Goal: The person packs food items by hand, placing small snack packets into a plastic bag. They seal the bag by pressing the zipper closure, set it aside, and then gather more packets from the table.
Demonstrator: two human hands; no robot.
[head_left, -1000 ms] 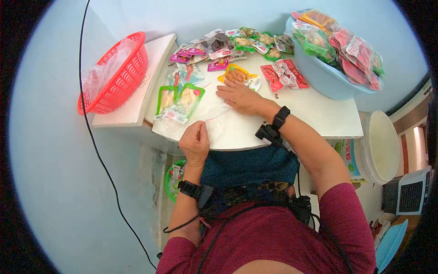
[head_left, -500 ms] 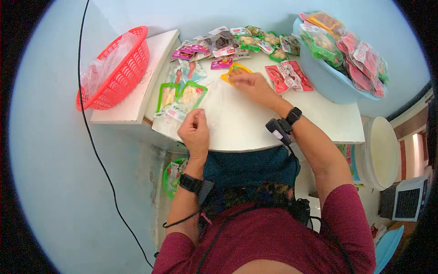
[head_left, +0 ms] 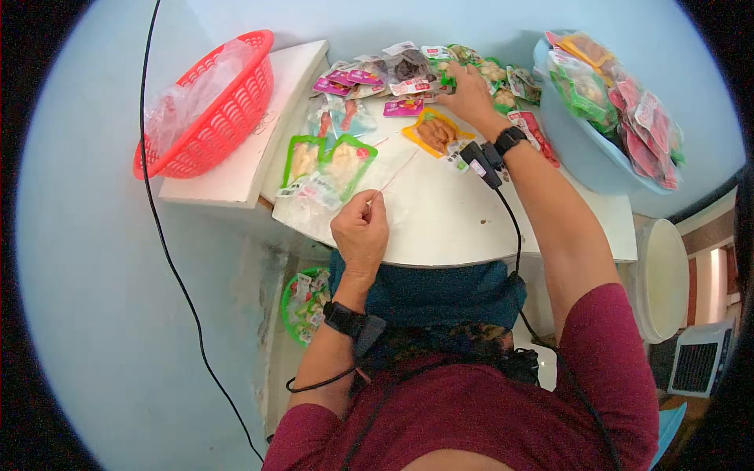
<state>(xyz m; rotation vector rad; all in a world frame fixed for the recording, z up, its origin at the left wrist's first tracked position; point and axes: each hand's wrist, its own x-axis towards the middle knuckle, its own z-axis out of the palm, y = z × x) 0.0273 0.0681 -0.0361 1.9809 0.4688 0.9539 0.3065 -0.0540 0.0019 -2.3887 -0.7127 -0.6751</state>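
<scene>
Near the front edge of the white table [head_left: 440,228], my left hand [head_left: 363,234] is closed in a pinch on the edge of a clear plastic bag [head_left: 400,184] that has a thin red line. My right hand [head_left: 471,98] reaches to the back, fingers apart over the pile of green packets [head_left: 465,55]; whether it touches one is unclear. A yellow-edged packet [head_left: 433,132] lies in the middle, left of my right wrist. Two green-edged packets [head_left: 345,163] lie left of the bag. Purple packets [head_left: 404,107] and dark packets [head_left: 410,67] sit along the back.
A red basket [head_left: 228,106] with clear bags stands on the left side surface. At the right, a light blue basin [head_left: 569,145] holds many packets, with red packets [head_left: 534,133] beside it. Below are a green basket [head_left: 289,310] and a white bucket [head_left: 664,279].
My right hand has left the yellow-edged packet and moved back and right to the green packets. My left hand has shifted slightly right. The camera view has also shifted a little.
</scene>
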